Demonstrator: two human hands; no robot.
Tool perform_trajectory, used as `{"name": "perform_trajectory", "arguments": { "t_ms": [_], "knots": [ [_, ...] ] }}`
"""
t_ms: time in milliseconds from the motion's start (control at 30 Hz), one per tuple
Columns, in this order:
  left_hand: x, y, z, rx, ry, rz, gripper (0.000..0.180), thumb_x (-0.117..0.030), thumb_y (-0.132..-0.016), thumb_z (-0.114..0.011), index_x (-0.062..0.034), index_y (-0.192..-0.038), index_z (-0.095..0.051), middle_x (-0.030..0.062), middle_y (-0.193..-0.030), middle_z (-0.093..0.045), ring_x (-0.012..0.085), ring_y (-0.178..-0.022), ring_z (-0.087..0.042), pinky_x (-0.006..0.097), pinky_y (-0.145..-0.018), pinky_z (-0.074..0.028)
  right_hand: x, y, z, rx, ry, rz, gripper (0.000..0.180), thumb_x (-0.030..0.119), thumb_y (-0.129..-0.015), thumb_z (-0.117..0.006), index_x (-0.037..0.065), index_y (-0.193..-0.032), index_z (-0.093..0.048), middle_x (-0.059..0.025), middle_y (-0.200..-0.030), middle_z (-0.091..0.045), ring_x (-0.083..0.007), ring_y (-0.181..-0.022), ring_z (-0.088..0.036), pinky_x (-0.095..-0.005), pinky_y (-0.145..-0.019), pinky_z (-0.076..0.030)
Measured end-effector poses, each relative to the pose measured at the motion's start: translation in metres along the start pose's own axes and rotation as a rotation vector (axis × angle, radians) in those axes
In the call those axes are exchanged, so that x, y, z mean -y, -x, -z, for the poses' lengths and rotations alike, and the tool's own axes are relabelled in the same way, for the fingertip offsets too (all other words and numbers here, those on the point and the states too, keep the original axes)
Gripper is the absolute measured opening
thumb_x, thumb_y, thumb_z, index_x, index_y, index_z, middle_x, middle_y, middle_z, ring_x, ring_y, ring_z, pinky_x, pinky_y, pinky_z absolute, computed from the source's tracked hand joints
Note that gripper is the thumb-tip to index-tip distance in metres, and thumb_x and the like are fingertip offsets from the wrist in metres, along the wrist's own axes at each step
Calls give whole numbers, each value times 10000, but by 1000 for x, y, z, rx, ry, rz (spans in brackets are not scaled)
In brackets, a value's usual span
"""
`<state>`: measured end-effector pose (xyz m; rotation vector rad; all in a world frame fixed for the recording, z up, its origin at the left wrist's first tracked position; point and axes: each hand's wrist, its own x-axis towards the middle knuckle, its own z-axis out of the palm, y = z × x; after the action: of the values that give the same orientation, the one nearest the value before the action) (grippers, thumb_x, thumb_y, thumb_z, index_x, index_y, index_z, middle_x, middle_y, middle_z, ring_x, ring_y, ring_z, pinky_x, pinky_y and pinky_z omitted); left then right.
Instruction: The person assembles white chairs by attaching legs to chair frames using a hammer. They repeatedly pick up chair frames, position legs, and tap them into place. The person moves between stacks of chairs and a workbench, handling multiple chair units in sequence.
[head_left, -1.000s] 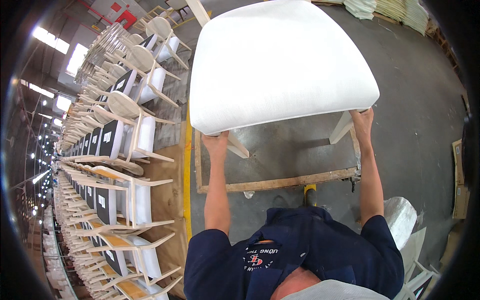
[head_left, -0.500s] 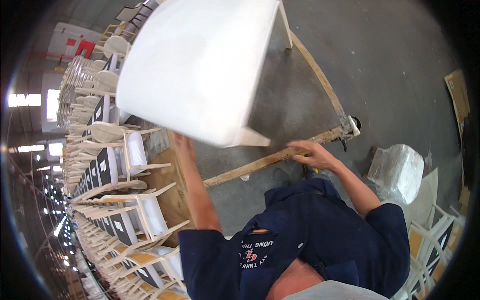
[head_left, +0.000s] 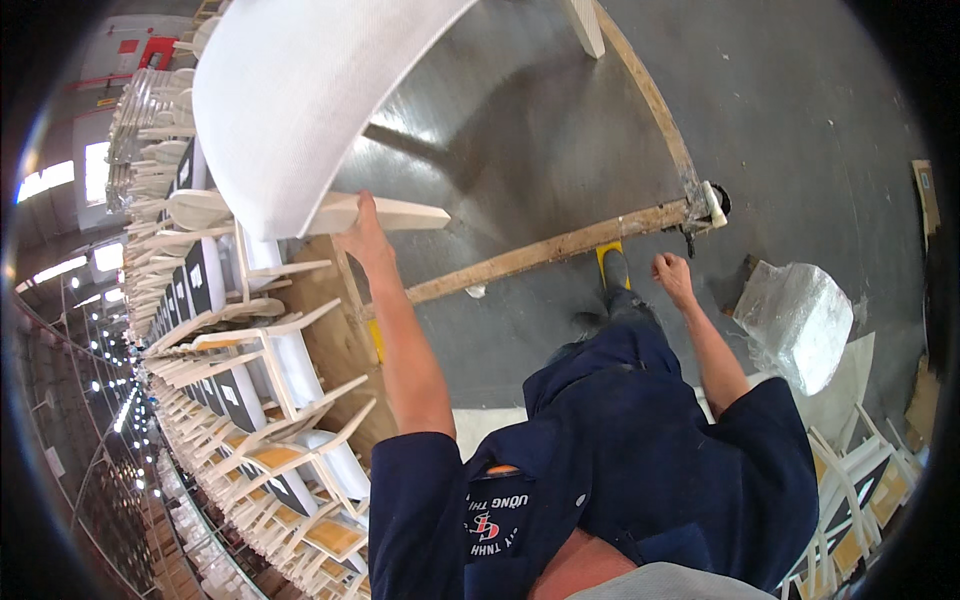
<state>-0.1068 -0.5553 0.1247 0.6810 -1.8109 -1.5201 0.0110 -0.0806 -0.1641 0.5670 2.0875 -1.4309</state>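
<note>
A chair or similar seat [head_left: 300, 100] with smooth white upholstery and pale wooden legs is tilted at the upper left. My left hand [head_left: 367, 238] is closed round one of its pale wooden legs [head_left: 405, 214], close to where the leg meets the white cover. The thumb lies along the top of the leg; part of the fingers is hidden. Apart from the chair, my right hand [head_left: 672, 278] hangs in a loose fist, with nothing visible in it. Another leg [head_left: 585, 25] of the chair shows at the top.
Below the chair lies a low wooden frame [head_left: 530, 255] with a caster [head_left: 716, 203] at its corner. Rows of pale chairs [head_left: 285, 370] crowd the left side. A plastic-wrapped bundle [head_left: 800, 325] sits to the right, with more chair frames [head_left: 850, 490] behind it.
The chair has shifted left and tilted. My left hand has moved up and now holds its leg in plain view. My right hand has drawn back rightward and curled into a fist.
</note>
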Motion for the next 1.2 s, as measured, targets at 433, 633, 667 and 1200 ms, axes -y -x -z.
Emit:
{"name": "perform_trajectory", "arguments": {
  "t_ms": [433, 633, 667, 1200],
  "knots": [
    [13, -17, -6, -113, -39, -25, 303, -107, -748, -713, 86, -967, -630, 149, -939, -629, 237, -883, -595, 354, -794, -486, 1, 66, 31, 208, -403, -283, 187, 149, -874, -605, -35, -904, -615, -98, -732, -621, -191, -662, -651, -316, -624, -515],
    [31, -43, -2, -135, 31, -89, 251, -69, -786, -633, 69, -990, -583, 164, -915, -639, 243, -842, -624, 381, -794, -522, 261, -72, -14, -182, -136, 462, 492, 270, -872, -684, -36, -1221, -524, -141, -1005, -643, -235, -936, -628, -357, -845, -500],
    [28, -50, -16, -111, 26, -97, 257, -67, -787, -623, 67, -1000, -569, 164, -905, -634, 250, -844, -623, 386, -804, -525, 276, -159, -14, -648, 31, 694, 561, 336, -837, -707, -44, -1207, -522, -215, -1160, -591, -305, -1080, -581, -411, -931, -453],
    [33, -67, -123, -348, -64, -86, 269, -188, -819, -605, 22, -980, -561, 145, -906, -569, 256, -868, -599, 383, -806, -492, 491, -448, -46, -597, -177, 739, 514, 174, -732, -721, 1, -1192, -570, -193, -1022, -671, -298, -988, -632, -397, -843, -485]
  ]
}}
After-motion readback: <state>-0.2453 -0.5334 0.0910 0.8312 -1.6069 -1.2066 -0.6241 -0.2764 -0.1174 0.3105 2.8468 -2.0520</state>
